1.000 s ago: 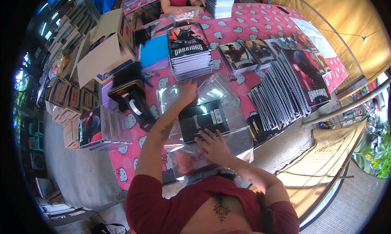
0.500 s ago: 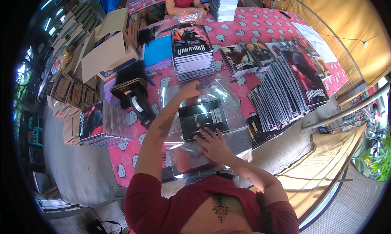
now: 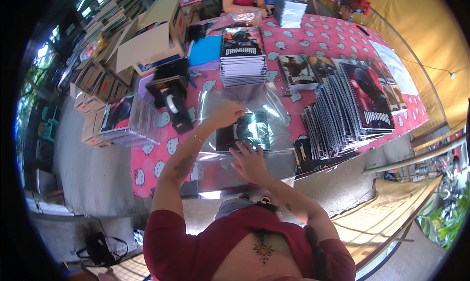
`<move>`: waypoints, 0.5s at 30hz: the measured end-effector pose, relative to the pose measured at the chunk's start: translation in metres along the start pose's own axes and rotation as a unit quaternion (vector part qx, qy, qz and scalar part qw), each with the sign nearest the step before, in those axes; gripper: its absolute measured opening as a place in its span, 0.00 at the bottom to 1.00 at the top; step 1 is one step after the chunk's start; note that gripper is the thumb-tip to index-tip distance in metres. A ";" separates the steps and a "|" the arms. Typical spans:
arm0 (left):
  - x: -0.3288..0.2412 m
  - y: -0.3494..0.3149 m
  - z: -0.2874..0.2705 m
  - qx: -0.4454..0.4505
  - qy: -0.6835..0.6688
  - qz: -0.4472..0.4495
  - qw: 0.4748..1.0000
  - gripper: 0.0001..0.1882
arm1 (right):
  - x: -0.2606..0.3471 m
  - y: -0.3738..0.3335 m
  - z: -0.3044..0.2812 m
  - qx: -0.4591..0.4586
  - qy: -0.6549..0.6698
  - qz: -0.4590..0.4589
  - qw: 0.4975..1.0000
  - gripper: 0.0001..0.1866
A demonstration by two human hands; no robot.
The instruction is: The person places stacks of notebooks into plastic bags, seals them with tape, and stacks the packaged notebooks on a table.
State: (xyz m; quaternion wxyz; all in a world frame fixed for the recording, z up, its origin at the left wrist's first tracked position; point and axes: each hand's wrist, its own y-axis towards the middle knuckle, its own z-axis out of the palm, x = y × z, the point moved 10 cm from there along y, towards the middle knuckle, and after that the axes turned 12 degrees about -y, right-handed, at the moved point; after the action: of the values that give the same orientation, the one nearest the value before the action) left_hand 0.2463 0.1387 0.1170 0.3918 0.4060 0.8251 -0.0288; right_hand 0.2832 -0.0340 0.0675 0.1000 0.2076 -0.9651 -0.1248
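Notebook (image 3: 226, 139) lies crosswise under clear film (image 3: 275, 107) on the bench (image 3: 147, 151), I log remotely, right hand (image 3: 250, 163) at its near edge, fingers apart, left hand (image 3: 226, 113) by its far-left corner, finger closure unclear.

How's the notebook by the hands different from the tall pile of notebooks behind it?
The notebook lies low on the table, but the pile stacks up high. The notebook's upper side looks mostly black; the pile's top cover has a colourful picture. The right hand touches the notebook, while no hand touches the pile. Both look dark on top.
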 end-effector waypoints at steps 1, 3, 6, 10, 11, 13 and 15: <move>-0.013 -0.011 0.007 -0.013 0.015 -0.016 1.000 0.10 | -0.001 0.001 0.001 0.003 0.004 0.005 1.000 0.29; -0.028 -0.035 0.023 -0.049 0.037 -0.045 0.997 0.11 | -0.001 0.002 0.003 0.001 0.005 0.006 1.000 0.30; -0.024 -0.065 0.054 -0.134 0.032 -0.067 0.988 0.12 | -0.001 -0.001 0.010 -0.003 -0.024 -0.016 1.000 0.34; -0.023 -0.082 0.072 -0.228 0.012 -0.105 0.968 0.13 | -0.014 -0.001 0.025 0.005 -0.038 -0.040 0.998 0.33; -0.029 -0.083 0.073 -0.244 0.040 -0.090 0.965 0.13 | -0.015 0.001 0.027 0.009 -0.040 -0.044 0.998 0.33; -0.020 -0.087 0.074 -0.241 0.029 -0.119 0.963 0.14 | -0.018 0.000 0.023 -0.015 -0.010 -0.032 0.999 0.28; -0.014 -0.089 0.070 -0.203 -0.052 -0.207 0.955 0.14 | -0.034 0.001 0.031 0.002 0.098 0.016 0.995 0.23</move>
State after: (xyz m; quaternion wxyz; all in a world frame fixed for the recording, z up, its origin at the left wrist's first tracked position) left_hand 0.2336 0.0445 0.0542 0.4938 0.1357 0.8581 0.0381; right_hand 0.3053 -0.0130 0.0331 0.1958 0.2035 -0.9541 -0.1001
